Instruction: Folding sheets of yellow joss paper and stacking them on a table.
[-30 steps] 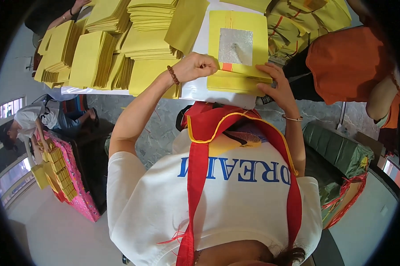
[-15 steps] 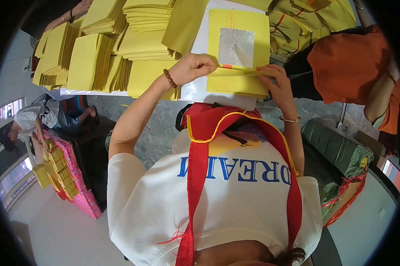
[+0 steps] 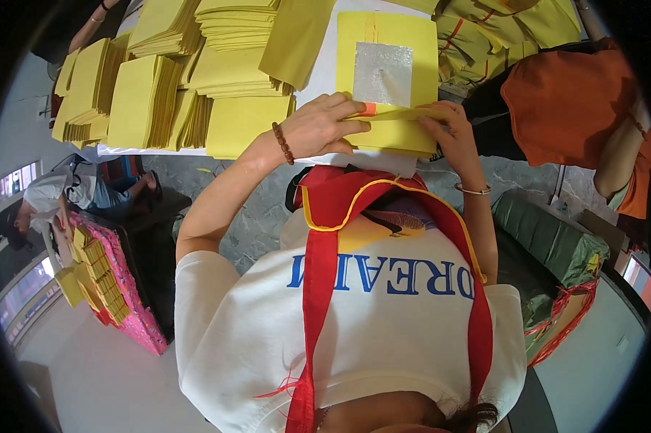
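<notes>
In front of me lies a yellow paper sheet (image 3: pixel 423 65) with a silver foil square (image 3: pixel 383 76) on it. A narrow strip of its near edge is folded up, beside a small orange-red mark (image 3: pixel 369 110) below the foil. My left hand (image 3: pixel 322 128), with a brown bead bracelet, rests at the left end of the fold, fingers apart and touching the paper. My right hand (image 3: pixel 452 133), wearing a bangle, pinches the right end of the fold between thumb and fingers. More yellow paper (image 3: pixel 398 137) lies beneath, towards me.
Stacks of folded yellow paper (image 3: pixel 141 97) cover the table's left side. Tied yellow bundles (image 3: pixel 499 36) lie at the far right. A person in orange (image 3: pixel 564 115) is close on my right. A green-wrapped package (image 3: pixel 549 238) stands right; another person (image 3: pixel 58 187) sits left by a pink-covered table (image 3: pixel 134 317).
My left hand has gone from a closed pinch to spread fingers, moving slightly down and right onto the fold. My right hand stays at the right end. The paper has barely shifted.
</notes>
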### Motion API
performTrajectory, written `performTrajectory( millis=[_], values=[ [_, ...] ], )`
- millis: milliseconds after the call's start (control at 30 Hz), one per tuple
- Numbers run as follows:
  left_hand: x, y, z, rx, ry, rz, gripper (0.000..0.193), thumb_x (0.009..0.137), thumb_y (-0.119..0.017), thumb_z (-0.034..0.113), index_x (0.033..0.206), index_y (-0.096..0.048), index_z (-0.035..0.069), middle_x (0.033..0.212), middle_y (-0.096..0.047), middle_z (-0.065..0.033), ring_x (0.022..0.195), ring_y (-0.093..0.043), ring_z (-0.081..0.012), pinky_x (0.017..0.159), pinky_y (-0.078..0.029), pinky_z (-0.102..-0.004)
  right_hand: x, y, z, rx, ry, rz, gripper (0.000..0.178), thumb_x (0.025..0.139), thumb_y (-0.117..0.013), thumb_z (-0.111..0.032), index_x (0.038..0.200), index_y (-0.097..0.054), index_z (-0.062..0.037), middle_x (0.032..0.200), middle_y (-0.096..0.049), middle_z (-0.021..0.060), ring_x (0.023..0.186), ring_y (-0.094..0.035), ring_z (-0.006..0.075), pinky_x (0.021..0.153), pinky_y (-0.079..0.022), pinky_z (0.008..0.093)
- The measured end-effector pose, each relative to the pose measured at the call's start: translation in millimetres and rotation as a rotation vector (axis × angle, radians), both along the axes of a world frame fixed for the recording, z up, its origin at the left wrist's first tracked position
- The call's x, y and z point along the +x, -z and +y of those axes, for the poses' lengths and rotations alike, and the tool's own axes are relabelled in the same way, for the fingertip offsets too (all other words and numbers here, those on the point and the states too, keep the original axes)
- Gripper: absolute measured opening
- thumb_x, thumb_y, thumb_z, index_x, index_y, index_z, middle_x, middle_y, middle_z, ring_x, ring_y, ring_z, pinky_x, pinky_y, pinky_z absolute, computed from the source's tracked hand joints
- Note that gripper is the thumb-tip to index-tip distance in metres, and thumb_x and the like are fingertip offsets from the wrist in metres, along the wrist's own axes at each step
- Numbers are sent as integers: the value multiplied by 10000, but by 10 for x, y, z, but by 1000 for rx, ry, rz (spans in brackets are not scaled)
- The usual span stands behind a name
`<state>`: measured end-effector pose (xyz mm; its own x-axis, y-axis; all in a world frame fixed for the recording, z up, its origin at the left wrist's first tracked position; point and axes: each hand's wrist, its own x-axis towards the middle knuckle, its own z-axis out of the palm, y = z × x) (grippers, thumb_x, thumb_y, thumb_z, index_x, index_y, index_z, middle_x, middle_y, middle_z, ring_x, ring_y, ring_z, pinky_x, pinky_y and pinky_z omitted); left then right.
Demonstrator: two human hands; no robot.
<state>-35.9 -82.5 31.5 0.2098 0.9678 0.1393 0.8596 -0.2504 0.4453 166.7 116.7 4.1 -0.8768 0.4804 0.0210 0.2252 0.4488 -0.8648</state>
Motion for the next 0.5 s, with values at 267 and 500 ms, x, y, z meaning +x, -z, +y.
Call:
performTrajectory(
  millis=[267, 500],
  values=[
    [-45, -18, 33, -4, 27, -59, 415, 707, -684, 218, 1087, -584, 83, 1212, -513, -86, 1040, -492, -277, 889, -436, -367, 15, 20, -1, -53, 36, 5, 243, 804, -639, -213, 980, -652, -45, 1002, -587, 62, 1021, -476, 208, 855, -410, 307],
    [-65, -22, 9, 49, -75, -164, 163, 828, -590, 160, 939, -554, 46, 1121, -556, -110, 859, -579, -275, 716, -502, -360, 43, -22, 36, -66, -25, -12, 281, 794, -654, -179, 1051, -637, -65, 1051, -557, 70, 1073, -462, 199, 887, -407, 314]
  ],
)
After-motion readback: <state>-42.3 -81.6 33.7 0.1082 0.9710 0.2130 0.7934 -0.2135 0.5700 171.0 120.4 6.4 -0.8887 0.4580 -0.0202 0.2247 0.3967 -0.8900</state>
